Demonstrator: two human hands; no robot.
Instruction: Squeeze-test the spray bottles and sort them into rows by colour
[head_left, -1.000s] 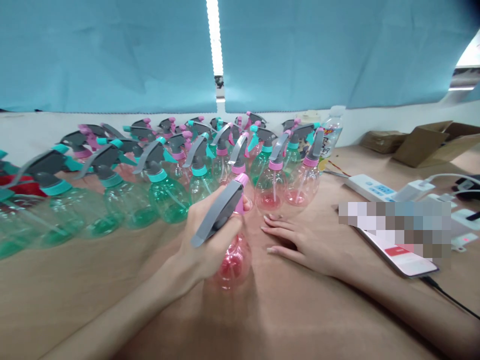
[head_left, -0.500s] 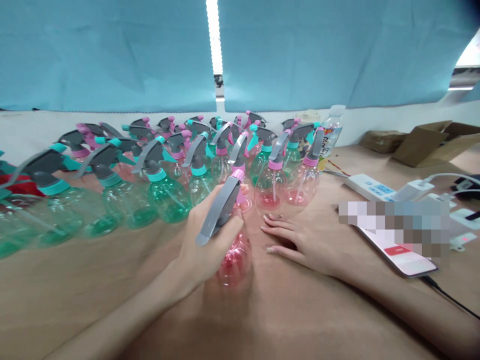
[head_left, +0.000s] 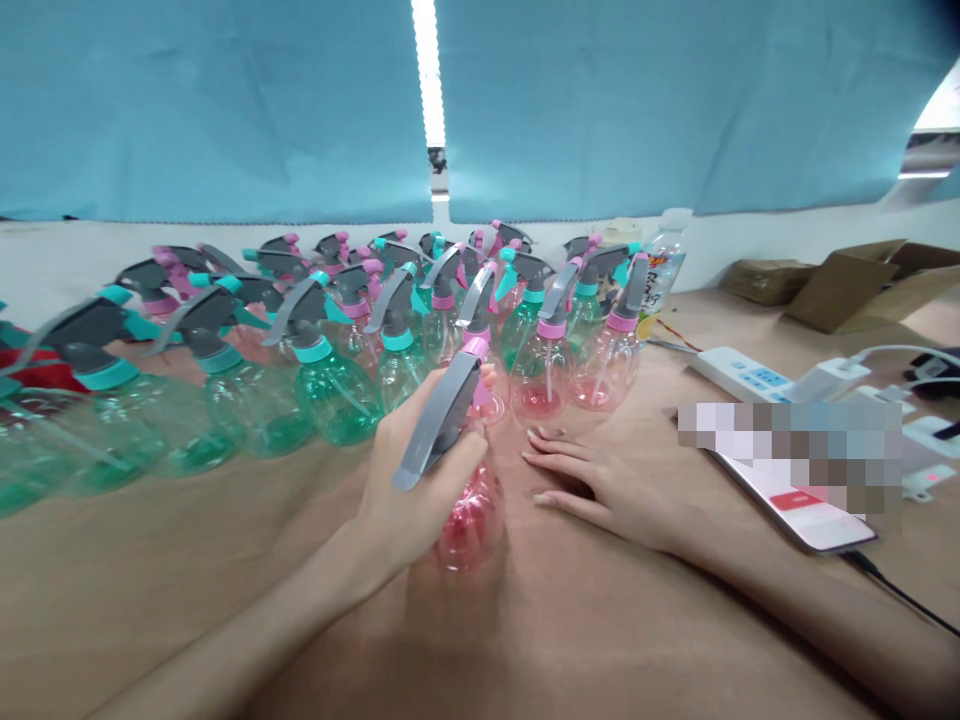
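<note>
My left hand (head_left: 405, 465) is clamped around the neck of a pink spray bottle (head_left: 472, 515), roughly upright near the rows of spray bottles (head_left: 337, 395), while my right hand (head_left: 589, 485) lies beside it holding nothing, fingers slightly apart. If I pushed forward too far, its round body could knock the nearest ones over, and a loose grip could let it tip. The brown worktop (head_left: 570, 640) carries a phone (head_left: 821, 520) to my right, with blue cloth (head_left: 225, 110) and a bright strip light (head_left: 430, 80) beyond.

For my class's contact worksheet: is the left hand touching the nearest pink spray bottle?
Touching: the head view shows the left hand curled round the pink spray bottle beneath its grey lever.
</note>
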